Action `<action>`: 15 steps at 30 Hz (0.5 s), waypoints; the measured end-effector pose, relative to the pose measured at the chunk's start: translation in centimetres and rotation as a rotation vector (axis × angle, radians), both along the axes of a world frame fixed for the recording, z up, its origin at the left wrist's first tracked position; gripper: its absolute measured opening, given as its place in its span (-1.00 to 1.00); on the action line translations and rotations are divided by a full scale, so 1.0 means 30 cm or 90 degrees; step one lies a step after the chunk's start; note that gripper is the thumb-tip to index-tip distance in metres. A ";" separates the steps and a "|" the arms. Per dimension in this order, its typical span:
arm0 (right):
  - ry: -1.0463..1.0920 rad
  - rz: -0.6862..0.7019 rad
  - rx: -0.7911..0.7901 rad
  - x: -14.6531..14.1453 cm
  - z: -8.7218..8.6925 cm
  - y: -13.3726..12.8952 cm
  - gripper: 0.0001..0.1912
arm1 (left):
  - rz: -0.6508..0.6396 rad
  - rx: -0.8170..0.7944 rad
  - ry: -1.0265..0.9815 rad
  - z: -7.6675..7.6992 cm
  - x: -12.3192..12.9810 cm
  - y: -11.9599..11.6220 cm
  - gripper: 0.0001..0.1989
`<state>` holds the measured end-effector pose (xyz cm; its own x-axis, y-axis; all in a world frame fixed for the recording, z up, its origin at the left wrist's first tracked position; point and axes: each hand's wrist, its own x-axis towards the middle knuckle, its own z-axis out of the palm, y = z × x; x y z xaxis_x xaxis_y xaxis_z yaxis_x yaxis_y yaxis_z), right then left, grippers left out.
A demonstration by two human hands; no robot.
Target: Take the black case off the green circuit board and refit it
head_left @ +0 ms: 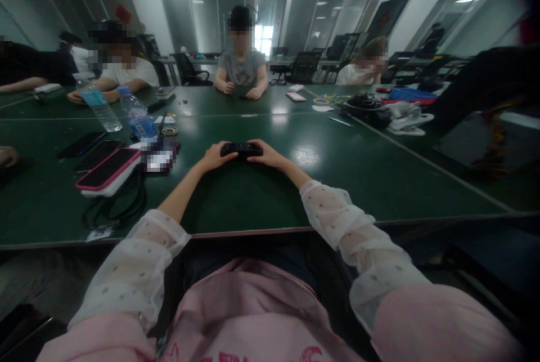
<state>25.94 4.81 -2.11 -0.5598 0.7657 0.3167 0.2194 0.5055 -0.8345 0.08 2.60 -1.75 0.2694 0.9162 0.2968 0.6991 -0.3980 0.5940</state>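
Observation:
A small black device is held level between my two hands, just above or on the green table. My left hand grips its left end, thumb along the near side. Its right end is in my right hand, with that thumb also on the near side. Both hands are closed on it. What the device is cannot be made out.
On the left lie a pink-edged case, black cables, dark phones and two plastic bottles. A pen, a white object and a black bundle lie to the right. People sit across the table.

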 end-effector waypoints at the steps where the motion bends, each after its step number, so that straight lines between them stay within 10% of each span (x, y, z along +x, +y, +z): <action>1: 0.001 -0.004 0.001 0.000 -0.002 0.002 -0.28 | -0.013 -0.001 -0.017 0.000 -0.003 0.005 -0.33; 15: -0.013 -0.011 0.021 -0.001 -0.006 0.014 -0.35 | -0.019 -0.075 -0.104 0.017 -0.014 0.006 -0.37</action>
<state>25.91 5.22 -2.28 -0.5534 0.7643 0.3310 0.2445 0.5290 -0.8127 -0.33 2.77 -1.23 0.2544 0.9393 0.2303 0.5779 -0.3386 0.7426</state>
